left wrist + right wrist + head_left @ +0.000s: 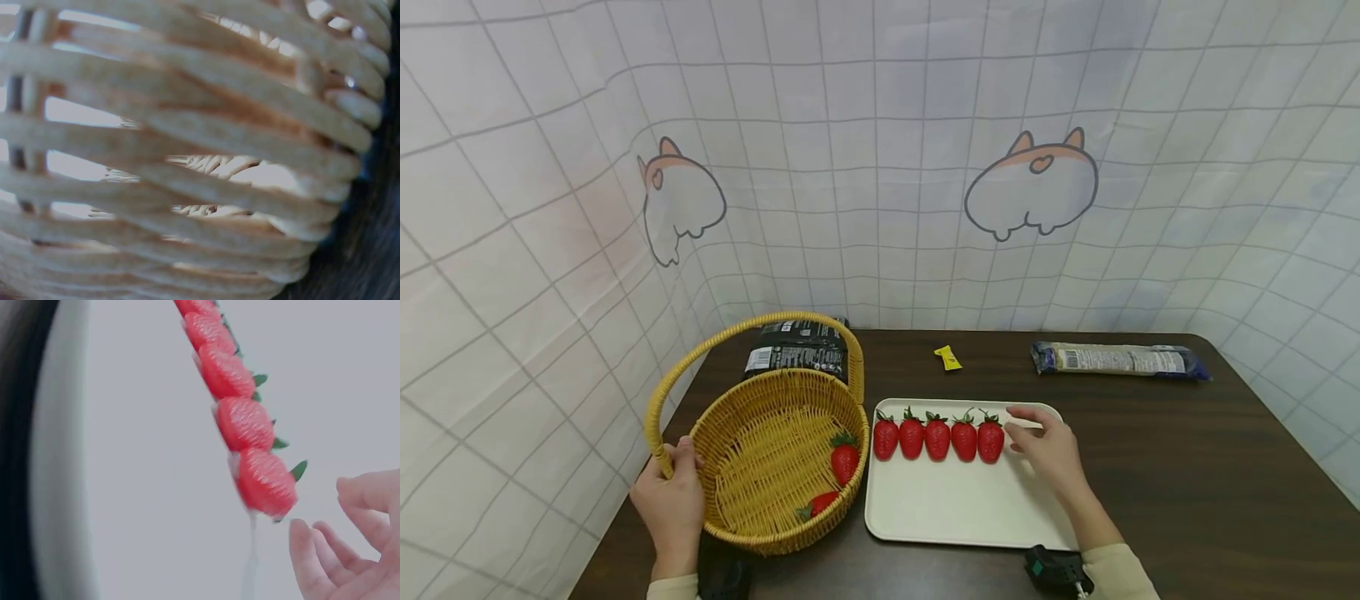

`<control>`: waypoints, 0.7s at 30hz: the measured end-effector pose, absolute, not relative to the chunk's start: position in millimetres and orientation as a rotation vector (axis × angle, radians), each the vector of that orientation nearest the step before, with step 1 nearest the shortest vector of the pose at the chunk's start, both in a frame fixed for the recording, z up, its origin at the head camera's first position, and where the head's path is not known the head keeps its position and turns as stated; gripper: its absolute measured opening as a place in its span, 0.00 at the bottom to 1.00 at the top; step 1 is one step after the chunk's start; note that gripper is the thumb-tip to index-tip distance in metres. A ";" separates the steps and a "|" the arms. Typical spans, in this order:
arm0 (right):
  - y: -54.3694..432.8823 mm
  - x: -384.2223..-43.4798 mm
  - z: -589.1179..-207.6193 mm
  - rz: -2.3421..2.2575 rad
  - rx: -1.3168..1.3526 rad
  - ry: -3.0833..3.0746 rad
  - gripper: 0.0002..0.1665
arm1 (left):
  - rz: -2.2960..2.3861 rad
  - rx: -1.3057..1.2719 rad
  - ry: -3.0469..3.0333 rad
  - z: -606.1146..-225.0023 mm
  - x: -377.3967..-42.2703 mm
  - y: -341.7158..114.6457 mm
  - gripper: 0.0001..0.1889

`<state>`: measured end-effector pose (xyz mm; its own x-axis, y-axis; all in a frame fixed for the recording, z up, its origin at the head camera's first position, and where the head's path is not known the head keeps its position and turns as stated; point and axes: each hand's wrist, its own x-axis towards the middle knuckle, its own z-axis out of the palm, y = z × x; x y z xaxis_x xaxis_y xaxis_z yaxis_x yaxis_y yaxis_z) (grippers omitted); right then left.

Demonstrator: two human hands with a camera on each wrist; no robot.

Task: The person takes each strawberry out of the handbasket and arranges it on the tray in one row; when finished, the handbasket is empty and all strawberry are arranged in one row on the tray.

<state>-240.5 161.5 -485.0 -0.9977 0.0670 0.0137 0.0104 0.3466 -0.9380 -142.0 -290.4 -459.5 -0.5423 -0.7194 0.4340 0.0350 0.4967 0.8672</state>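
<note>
My left hand (672, 500) grips the base of the handle of a yellow woven basket (752, 458). Inside the basket, two red strawberries (844, 463) lie against its right side. Woven strands of the basket wall (206, 131) fill the left wrist view. Several strawberries (937, 438) form a row along the far side of a white tray (962, 508), leaves pointing away from me. My right hand (1051, 450) hovers over the tray's right part, just right of the end strawberry (267, 482). A small gap separates its fingertips from that berry, and nothing is held.
Behind the basket lies a black package (797, 354). A small yellow wrapped piece (948, 358) sits beyond the tray, and a long blue-ended packet (1120, 359) lies at the back right of the dark table (1195, 467). A white gridded cloth (880, 167) hangs behind.
</note>
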 end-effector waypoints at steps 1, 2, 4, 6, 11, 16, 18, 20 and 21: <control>160.9 -240.1 -482.0 1.766 -0.074 -2.524 0.18 | -1.123 0.563 -1.891 -459.7 -142.2 -290.6 0.22; 159.5 -239.6 -478.5 1.773 -0.067 -2.511 0.18 | -1.124 0.562 -1.891 -460.0 -142.2 -290.7 0.22; 154.5 -238.7 -470.6 1.800 -0.021 -2.485 0.17 | -1.124 0.566 -1.893 -459.9 -142.3 -290.5 0.22; 145.7 -237.8 -461.2 1.859 0.053 -2.462 0.17 | -1.131 0.576 -1.895 -460.4 -142.1 -290.3 0.22; 113.1 -234.6 -437.5 2.010 0.321 -2.468 0.16 | -1.124 0.593 -1.904 -459.4 -141.7 -289.6 0.23; 73.8 -231.5 -422.4 2.038 0.652 -2.530 0.16 | -1.124 0.591 -1.905 -459.9 -141.9 -289.6 0.22; 57.6 -230.8 -417.9 2.027 0.784 -2.554 0.15 | -1.123 0.591 -1.905 -459.3 -141.8 -289.2 0.22; 41.4 -231.4 -414.6 2.023 0.920 -2.561 0.15 | -1.120 0.593 -1.905 -458.3 -141.4 -288.7 0.23; 33.7 -231.9 -412.5 2.021 0.982 -2.566 0.15 | -1.119 0.594 -1.905 -457.6 -141.0 -288.2 0.23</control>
